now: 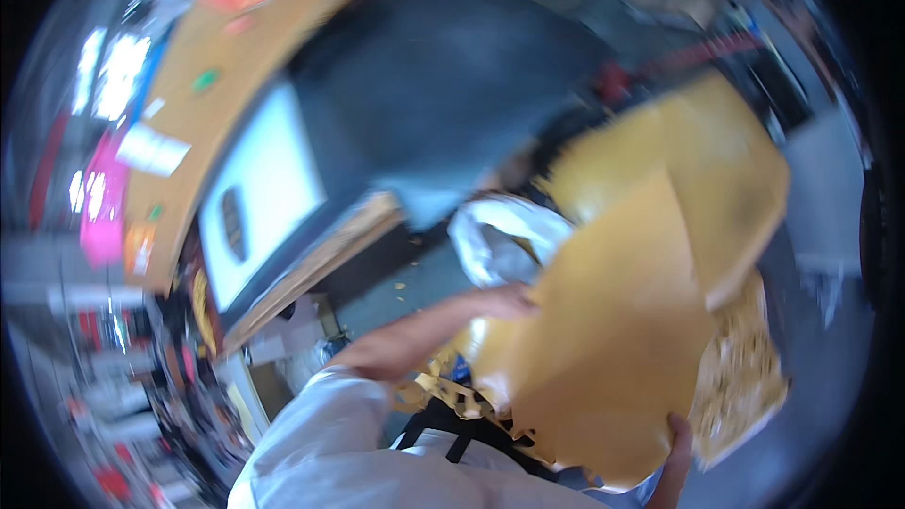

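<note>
A large tan sheet of leather-like material point(613, 330) is stretched out between my hands, its near edge ragged. My left hand point(509, 302) grips its left edge, the fingers partly hidden and blurred. At the near right edge my right hand point(677, 438) is closed on the same sheet, thumb on the upper face. Beyond it hangs or lies another tan piece point(726, 179); whether the two are joined I cannot tell. Scraps with cut-out holes point(462, 396) show by my waist.
Left of me stands a table with a dark top point(443, 66) and a pale board point(259, 193) bearing a dark oblong thing. A white bag point(485, 236) is open beyond my left hand. A perforated tan sheet point(745, 368) lies to the right. Small scraps litter the floor point(377, 287).
</note>
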